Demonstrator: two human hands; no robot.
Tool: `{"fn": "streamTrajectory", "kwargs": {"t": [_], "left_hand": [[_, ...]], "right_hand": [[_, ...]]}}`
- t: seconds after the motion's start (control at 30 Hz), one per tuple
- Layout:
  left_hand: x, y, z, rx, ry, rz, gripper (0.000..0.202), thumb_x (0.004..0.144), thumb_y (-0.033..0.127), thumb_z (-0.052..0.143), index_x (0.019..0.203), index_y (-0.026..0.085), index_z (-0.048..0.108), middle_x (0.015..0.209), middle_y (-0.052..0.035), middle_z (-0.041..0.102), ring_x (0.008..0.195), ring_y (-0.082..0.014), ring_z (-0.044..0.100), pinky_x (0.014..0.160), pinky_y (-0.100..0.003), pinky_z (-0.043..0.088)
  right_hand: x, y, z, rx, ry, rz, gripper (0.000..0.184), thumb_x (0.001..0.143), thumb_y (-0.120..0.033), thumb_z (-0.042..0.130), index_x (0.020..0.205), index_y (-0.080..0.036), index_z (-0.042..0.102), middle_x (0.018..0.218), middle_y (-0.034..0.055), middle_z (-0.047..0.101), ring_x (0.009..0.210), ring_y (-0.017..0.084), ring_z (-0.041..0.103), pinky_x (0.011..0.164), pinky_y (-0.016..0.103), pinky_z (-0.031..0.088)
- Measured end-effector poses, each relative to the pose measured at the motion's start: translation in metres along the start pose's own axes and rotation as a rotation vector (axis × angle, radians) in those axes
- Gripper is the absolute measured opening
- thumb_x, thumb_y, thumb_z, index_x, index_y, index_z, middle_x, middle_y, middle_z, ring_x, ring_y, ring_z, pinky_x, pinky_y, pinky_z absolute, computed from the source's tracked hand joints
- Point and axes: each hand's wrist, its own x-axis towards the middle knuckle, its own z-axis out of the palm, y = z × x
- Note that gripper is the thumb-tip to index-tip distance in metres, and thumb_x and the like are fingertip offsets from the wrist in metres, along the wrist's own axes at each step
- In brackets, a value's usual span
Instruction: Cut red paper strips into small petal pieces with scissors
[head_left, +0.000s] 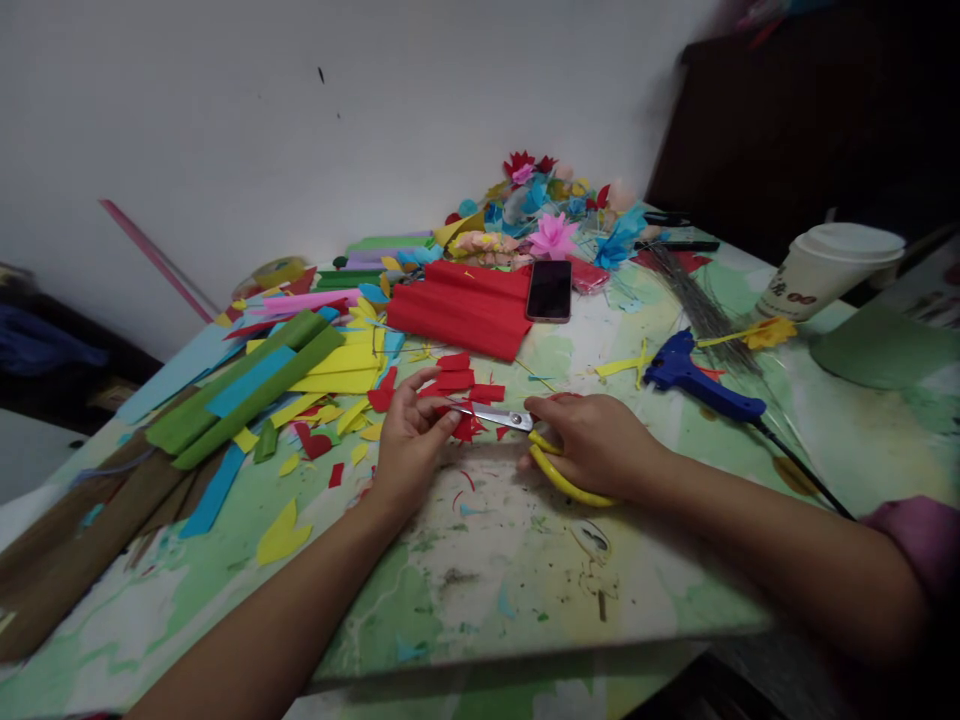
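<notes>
My right hand [592,440] is closed round the yellow handles of a pair of scissors [517,425], whose steel blades point left. My left hand [409,435] pinches a small piece of red paper [466,428] at the blade tips. Both hands rest on a table [510,570] covered with a green and white sheet. More red paper scraps [457,378] lie just beyond the hands.
A folded red paper stack [465,310] with a black phone [550,290] lies behind. Green, yellow and blue paper strips [255,390] sit left. A blue glue gun [697,380], thin wires [694,300] and a lidded paper cup [829,265] are right. Paper flowers [551,205] stand against the wall.
</notes>
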Motion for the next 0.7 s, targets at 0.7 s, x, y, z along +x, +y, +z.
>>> {"fn": "streamTrajectory", "kwargs": {"t": [0.7], "left_hand": [[-0.0005,0.0006,-0.0015,-0.024,-0.042,-0.018,0.056,0.071,0.019,0.071,0.122,0.022,0.049,0.073,0.0039,0.064,0.068,-0.0095,0.059,0.067,-0.021,0.047]], "right_hand": [[0.0004,-0.0026,-0.0001,0.078,-0.024,-0.005,0.044,0.084,-0.058,0.051,0.102,-0.019,0.059,0.087,0.0082,0.07,0.077,0.021,0.064,0.061,0.027,0.034]]}}
